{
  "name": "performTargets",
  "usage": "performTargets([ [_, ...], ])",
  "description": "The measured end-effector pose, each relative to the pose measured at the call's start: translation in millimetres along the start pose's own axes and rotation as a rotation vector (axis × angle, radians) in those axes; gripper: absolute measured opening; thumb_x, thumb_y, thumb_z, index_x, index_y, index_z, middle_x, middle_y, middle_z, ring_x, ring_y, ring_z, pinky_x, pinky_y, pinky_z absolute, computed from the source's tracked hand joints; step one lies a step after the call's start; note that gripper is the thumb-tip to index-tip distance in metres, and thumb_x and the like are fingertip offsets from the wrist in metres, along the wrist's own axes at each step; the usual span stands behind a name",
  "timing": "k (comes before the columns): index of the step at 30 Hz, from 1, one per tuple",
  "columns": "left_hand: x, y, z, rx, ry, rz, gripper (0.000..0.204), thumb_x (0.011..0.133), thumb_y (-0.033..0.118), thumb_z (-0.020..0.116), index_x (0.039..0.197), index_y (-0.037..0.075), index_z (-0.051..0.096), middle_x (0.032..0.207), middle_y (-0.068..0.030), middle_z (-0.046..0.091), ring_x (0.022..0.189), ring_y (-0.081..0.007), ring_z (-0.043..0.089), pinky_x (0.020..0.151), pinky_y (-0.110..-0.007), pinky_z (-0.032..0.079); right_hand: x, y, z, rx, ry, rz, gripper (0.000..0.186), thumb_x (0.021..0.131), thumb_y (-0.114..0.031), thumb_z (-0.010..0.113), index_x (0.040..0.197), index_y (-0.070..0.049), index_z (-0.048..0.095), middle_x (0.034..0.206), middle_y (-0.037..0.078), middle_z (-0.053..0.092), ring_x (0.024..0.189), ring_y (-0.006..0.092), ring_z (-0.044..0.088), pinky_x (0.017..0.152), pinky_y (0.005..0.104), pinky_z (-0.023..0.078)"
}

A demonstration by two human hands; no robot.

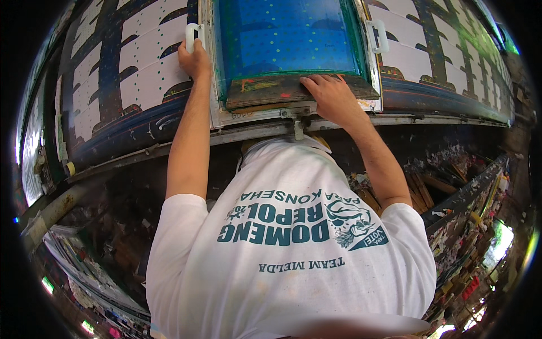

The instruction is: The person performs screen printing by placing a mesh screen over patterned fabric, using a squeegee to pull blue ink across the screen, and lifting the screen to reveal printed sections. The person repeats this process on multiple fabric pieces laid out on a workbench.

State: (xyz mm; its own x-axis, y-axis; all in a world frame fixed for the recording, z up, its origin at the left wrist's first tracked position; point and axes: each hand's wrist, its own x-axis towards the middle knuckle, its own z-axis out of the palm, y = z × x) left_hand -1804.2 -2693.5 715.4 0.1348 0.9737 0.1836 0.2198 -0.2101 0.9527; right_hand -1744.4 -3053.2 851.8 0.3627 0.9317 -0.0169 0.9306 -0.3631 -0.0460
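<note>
A screen printing frame (218, 107) with a blue mesh (288, 34) and green edging lies at top centre. My left hand (195, 59) is closed on the white handle (192, 29) at the frame's left side. My right hand (330, 96) curls over a dark, paint-stained squeegee board (262, 96) lying across the near end of the mesh, fingertips on its top edge. Another white handle (378, 35) is on the frame's right side. Just below the board is a metal bracket (298, 125).
Pale printed pieces (141, 39) in rows lie on the long dark table (124, 141) either side of the frame. A metal rail (463, 118) runs along its near edge. Scraps and wooden pieces (420, 189) lie below on the right; a pipe (39, 214) is at lower left.
</note>
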Motion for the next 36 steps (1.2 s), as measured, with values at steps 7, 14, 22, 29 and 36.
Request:
performTargets([
  [7,0,5,-3,-0.027,-0.016,-0.014,0.045,0.085,0.028,0.07,0.117,-0.003,0.07,0.109,-0.0219,0.074,0.099,-0.0362,0.072,0.09,-0.045,0.054,15,-7,-4,0.064,0.025,0.165,0.053,0.071,0.003,0.067,0.123,-0.01,0.072,0.114,0.01,0.075,0.102,0.0303,0.072,0.09,0.0441,0.056],
  [14,0,2,-3,-0.062,-0.025,0.004,0.044,0.085,0.027,0.068,0.115,-0.004,0.068,0.107,-0.0223,0.073,0.094,-0.0381,0.071,0.087,-0.046,0.054,-1,-14,7,0.04,0.093,0.09,0.054,0.07,0.003,0.068,0.122,-0.01,0.072,0.115,0.01,0.075,0.106,0.0296,0.071,0.088,0.0418,0.057],
  [22,4,-1,3,-0.098,-0.014,-0.011,0.044,0.085,0.027,0.068,0.114,-0.005,0.068,0.107,-0.0224,0.072,0.096,-0.0368,0.07,0.089,-0.044,0.053,69,24,15,-0.03,0.157,0.125,0.051,0.072,0.0,0.068,0.12,-0.012,0.072,0.108,0.011,0.075,0.1,0.0324,0.072,0.086,0.0448,0.057],
  [29,5,-3,5,-0.071,-0.013,-0.062,0.041,0.089,0.025,0.069,0.117,-0.005,0.066,0.107,-0.0195,0.071,0.092,-0.0321,0.07,0.086,-0.042,0.054,217,122,13,-0.168,0.18,0.109,0.02,0.08,-0.014,0.066,0.097,-0.01,0.076,0.095,0.018,0.075,0.091,0.0381,0.073,0.076,0.0508,0.059],
  [36,1,-2,5,-0.075,0.0,-0.12,0.036,0.09,0.022,0.071,0.116,-0.004,0.067,0.1,-0.0124,0.07,0.075,-0.0179,0.066,0.063,-0.03,0.053,353,210,-6,-0.16,0.18,0.074,0.023,0.078,-0.017,0.063,0.09,-0.001,0.076,0.092,0.023,0.073,0.092,0.0419,0.072,0.081,0.0527,0.058],
])
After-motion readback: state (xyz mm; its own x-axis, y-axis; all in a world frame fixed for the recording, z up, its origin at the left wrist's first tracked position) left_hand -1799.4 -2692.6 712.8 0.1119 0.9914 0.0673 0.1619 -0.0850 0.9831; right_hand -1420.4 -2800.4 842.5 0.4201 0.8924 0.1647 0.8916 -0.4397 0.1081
